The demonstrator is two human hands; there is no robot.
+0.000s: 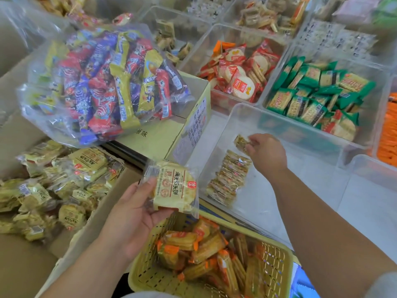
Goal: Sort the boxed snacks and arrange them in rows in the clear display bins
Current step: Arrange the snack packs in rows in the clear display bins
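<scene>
My left hand holds a cream-yellow cracker packet with red writing, thumb on its face, above the yellow basket's corner. My right hand reaches into a clear display bin and pinches a small packet at the far end of a row of the same packets standing on edge along the bin's left side. The rest of that bin's floor is bare. A cardboard box at the left holds several more cream-yellow packets.
A yellow mesh basket of orange-wrapped snacks sits at the bottom centre. A clear bag of mixed red, purple and yellow snacks lies on a carton. Bins of red-white crackers and green packets stand behind.
</scene>
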